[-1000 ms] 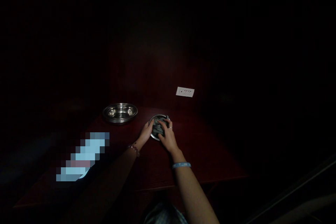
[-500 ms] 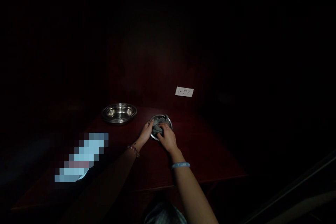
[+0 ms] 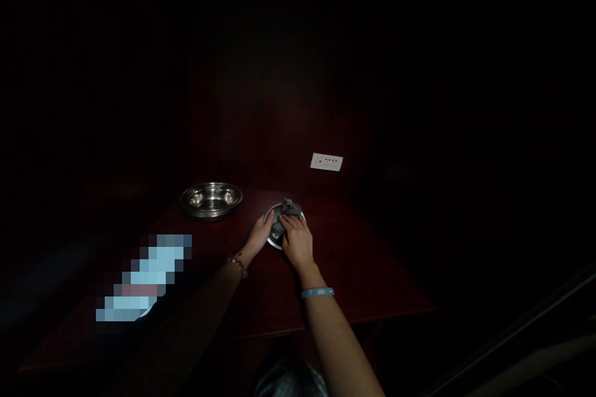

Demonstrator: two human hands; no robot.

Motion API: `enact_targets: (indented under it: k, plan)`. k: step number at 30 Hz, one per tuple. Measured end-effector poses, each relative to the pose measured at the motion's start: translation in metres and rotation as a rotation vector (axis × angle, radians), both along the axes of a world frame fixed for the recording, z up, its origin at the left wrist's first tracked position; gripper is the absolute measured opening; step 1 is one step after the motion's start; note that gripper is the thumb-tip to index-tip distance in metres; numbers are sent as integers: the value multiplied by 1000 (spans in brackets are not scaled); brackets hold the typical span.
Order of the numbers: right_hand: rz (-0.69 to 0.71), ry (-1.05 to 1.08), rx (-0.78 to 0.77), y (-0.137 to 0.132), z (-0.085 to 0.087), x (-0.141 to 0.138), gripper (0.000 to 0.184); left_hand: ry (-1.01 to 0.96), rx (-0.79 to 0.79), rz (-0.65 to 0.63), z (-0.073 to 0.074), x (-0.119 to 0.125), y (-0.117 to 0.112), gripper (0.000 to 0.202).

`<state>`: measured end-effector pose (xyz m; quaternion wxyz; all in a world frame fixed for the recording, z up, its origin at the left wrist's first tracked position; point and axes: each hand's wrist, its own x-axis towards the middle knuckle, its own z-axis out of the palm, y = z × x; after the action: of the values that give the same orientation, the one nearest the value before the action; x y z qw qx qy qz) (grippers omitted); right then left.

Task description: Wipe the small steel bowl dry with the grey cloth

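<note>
A small steel bowl [image 3: 275, 238] sits on a dark red table [image 3: 354, 273] in a very dim room. My left hand [image 3: 259, 235] grips the bowl's left rim. My right hand [image 3: 296, 240] presses a grey cloth [image 3: 285, 211] into the bowl; the cloth bunches up over the far rim. A beaded bracelet circles my left wrist and a light blue band my right wrist.
A larger steel bowl [image 3: 210, 199] stands to the left, further back on the table. A white socket plate [image 3: 326, 162] is behind the table at the right. A pixelated pale blue patch [image 3: 144, 279] lies at the left. Everything else is dark.
My right hand has pushed the cloth from the bowl's middle toward its far rim, where it now bunches. My left hand keeps its hold on the bowl.
</note>
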<state>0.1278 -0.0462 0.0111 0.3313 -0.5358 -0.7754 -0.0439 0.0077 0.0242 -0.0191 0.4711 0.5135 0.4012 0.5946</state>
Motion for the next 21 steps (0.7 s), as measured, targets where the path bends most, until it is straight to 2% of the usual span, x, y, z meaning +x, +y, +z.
enact_targets:
  k: [8,11,15,18,21]
  plan:
    - [-148,-21,25,-1,2,-3,38,101,13,60,3,1,-7,38]
    - [-243,-63,-7,-1,2,-4,30,112,29,56,0,1,-5,38]
    - [-326,-17,-92,-3,4,-5,31,120,46,54,-3,0,-4,42]
    - [-338,33,-179,-5,4,-4,33,115,26,47,0,-1,-6,44]
    - [-292,107,-221,-4,3,-4,34,143,-62,68,3,-4,-8,52]
